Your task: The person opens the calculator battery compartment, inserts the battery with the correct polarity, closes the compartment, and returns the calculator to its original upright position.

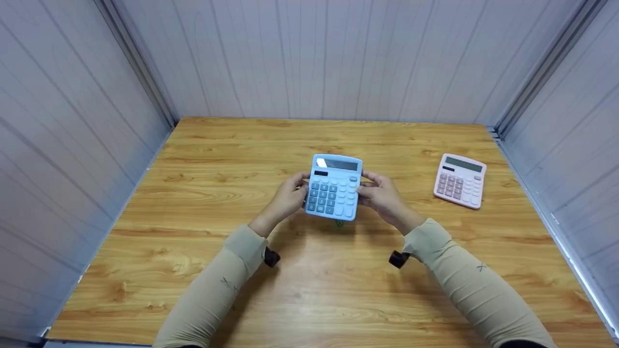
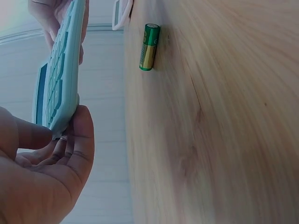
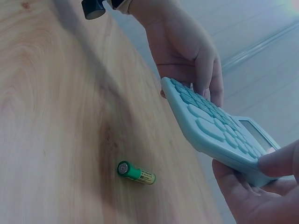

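A light blue calculator (image 1: 344,186) is held up off the wooden table, its keys and display facing the head camera. My left hand (image 1: 291,195) grips its left edge, thumb on the front side and fingers behind. On the opposite edge my right hand (image 1: 384,198) pinches it the same way, the thumb near the keys. Below the calculator a green and gold battery (image 2: 149,47) lies on the table; the right wrist view shows the same battery (image 3: 136,173). From the head, the calculator hides most of it.
A pink calculator (image 1: 460,181) lies face up on the right side of the wooden table (image 1: 217,164). Pale panelled walls (image 1: 329,58) stand at the back and both sides. Small black wrist cameras (image 1: 398,259) hang under the sleeves.
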`<state>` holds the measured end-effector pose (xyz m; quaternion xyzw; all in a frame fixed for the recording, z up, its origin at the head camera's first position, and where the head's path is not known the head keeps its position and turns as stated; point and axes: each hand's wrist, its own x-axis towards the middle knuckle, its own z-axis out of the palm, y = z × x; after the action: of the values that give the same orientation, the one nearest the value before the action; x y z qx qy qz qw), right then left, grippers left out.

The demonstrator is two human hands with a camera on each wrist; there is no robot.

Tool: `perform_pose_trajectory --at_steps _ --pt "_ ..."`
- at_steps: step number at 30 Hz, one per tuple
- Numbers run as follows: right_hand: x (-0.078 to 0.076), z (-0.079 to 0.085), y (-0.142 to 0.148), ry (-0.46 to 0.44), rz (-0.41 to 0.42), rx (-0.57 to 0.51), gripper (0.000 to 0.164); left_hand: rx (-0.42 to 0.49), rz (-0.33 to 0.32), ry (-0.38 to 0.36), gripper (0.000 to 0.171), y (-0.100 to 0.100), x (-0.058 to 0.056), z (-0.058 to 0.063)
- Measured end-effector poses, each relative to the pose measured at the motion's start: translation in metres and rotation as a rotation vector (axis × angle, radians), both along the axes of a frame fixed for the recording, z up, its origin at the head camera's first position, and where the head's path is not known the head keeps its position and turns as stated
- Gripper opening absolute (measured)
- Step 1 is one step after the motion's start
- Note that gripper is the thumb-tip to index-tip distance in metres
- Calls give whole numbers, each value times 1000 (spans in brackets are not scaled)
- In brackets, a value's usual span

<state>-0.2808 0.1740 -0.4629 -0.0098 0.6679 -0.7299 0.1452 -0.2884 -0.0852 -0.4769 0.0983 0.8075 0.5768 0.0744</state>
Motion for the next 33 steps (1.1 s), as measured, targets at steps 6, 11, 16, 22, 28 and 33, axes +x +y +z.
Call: perform_pose_trajectory --at_steps 6,11,16,22,28,33 --pt "-2 -4 -10 1 -80 48 54 6 21 -16 40 -7 -1 -5" --pt "-4 -9 -18 9 -135 63 44 -5 25 -39 38 -16 0 -7" --pt "-4 -13 -27 17 -154 86 33 -20 25 -42 37 -23 1 -7" --pt "-4 -17 -39 15 -159 131 32 -40 44 -37 37 -34 3 -8" --pt "-5 -23 -50 20 -163 147 33 -84 71 -34 40 -44 4 -9" --pt "-6 -25 -59 6 -173 143 31 -134 93 -40 38 -51 4 -8"
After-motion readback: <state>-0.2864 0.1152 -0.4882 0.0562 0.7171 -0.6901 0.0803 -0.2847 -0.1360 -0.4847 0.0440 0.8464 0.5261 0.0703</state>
